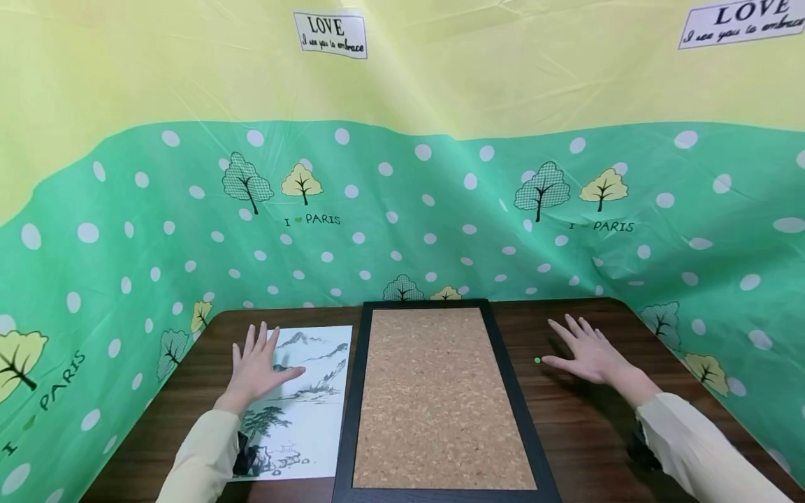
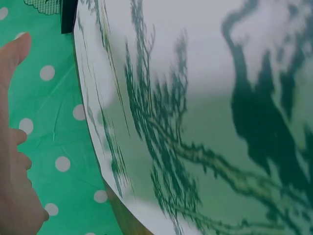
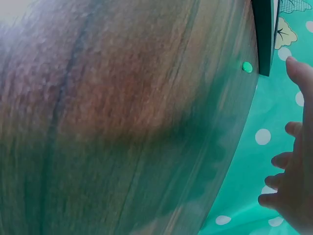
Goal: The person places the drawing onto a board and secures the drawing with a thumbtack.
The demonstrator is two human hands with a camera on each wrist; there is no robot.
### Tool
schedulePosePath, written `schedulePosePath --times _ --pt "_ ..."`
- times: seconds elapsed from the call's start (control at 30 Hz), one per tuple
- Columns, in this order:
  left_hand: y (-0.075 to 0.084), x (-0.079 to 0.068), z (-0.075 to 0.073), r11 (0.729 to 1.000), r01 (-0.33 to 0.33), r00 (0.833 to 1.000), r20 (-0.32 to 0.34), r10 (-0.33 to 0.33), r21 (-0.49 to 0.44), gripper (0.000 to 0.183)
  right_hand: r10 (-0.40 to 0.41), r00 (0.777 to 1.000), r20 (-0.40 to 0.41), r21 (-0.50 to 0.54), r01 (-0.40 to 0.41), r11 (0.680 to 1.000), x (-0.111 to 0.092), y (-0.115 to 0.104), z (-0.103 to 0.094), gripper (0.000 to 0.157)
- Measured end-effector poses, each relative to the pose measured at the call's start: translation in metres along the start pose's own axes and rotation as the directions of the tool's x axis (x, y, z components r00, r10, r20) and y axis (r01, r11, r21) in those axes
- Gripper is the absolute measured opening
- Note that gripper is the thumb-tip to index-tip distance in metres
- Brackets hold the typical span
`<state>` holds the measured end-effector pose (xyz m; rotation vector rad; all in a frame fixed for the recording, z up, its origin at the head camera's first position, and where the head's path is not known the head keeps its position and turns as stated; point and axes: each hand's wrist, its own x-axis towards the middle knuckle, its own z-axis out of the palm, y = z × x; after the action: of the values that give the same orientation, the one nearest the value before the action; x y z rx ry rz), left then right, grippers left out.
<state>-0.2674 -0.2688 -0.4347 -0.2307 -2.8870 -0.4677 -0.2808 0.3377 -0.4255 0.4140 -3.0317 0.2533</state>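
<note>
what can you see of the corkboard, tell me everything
The corkboard is a long rectangle of speckled tan cork in a plain black frame. It looks to lie flat on the dark wood-grain table, right of the landscape print, its far end at the table's back edge. The near frame edge runs out of view. The left hand and right hand are apart from it.

Both arms out front, pale-sleeved: left arm [image 1: 200,454] angling in from the lower left, right arm [image 1: 704,436] from the lower right. Here's the left hand [image 1: 259,367], fingers straight and fanned forward, its thumb [image 1: 291,374] stretched inward! And the right hand [image 1: 590,355], well apart from it, fingers spread too, its thumb [image 1: 558,362] pointing inward, nothing gripped in either!
</note>
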Motion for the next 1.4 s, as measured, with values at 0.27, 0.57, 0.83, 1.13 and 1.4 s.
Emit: schedulePosePath --times 0.27,0.57,0.83,1.13,1.4 --pt "-0.01 -0.006 -0.009 0.994 0.038 0.999 0.036 -0.035 -0.103 0.1 -0.011 1.0 -0.016 0.072 0.012 0.997 -0.002 -0.001 0.0 0.086" --pt "-0.021 -0.016 -0.019 0.955 0.185 0.98 0.111 -0.163 -0.232 0.094 0.027 0.999 -0.034 0.189 -0.021 0.982 -0.005 -0.003 0.001 0.082" --pt "-0.031 -0.02 -0.026 0.917 0.29 0.95 0.198 -0.242 -0.275 0.095 0.034 0.998 -0.049 0.243 -0.021 0.97 -0.005 -0.008 0.003 0.077" --pt "-0.043 -0.022 -0.027 0.854 0.383 0.919 0.243 -0.312 -0.351 0.097 0.021 0.996 -0.092 0.32 0.009 0.947 -0.003 -0.013 0.004 0.066" --pt "-0.05 -0.025 -0.028 0.788 0.474 0.874 0.318 -0.367 -0.392 0.096 0.007 0.996 -0.089 0.4 0.029 0.916 -0.004 -0.015 0.009 0.054"
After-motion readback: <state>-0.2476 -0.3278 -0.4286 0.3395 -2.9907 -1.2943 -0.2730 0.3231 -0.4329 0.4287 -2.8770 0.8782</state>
